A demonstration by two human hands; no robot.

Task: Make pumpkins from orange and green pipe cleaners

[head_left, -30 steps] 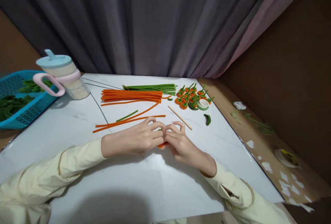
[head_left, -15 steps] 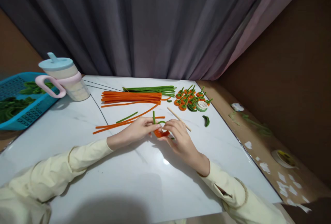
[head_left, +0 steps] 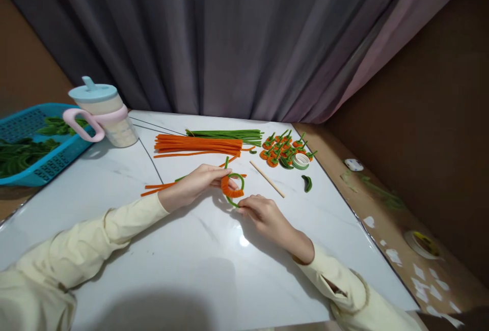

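Note:
My left hand (head_left: 198,182) pinches a small orange pipe-cleaner coil (head_left: 229,187) with a green pipe cleaner (head_left: 240,181) looped round it, held just above the white table (head_left: 183,259). My right hand (head_left: 263,214) grips the lower end of that green loop, close to the tabletop. Behind my left hand lie a few loose orange pipe cleaners (head_left: 156,187). Both sleeves are pale yellow.
At the back lie a bundle of orange pipe cleaners (head_left: 196,144) and green ones (head_left: 225,134). Several finished orange-and-green pieces (head_left: 280,147), a tape roll (head_left: 300,161), a wooden stick (head_left: 272,179) and a green bit (head_left: 307,183) sit right. A lidded cup (head_left: 102,114) and blue basket (head_left: 26,147) stand left.
My hands, first closed together over the orange piece, have drawn apart. The orange coil with its green loop has come into view and the left hand has lifted it slightly toward the back.

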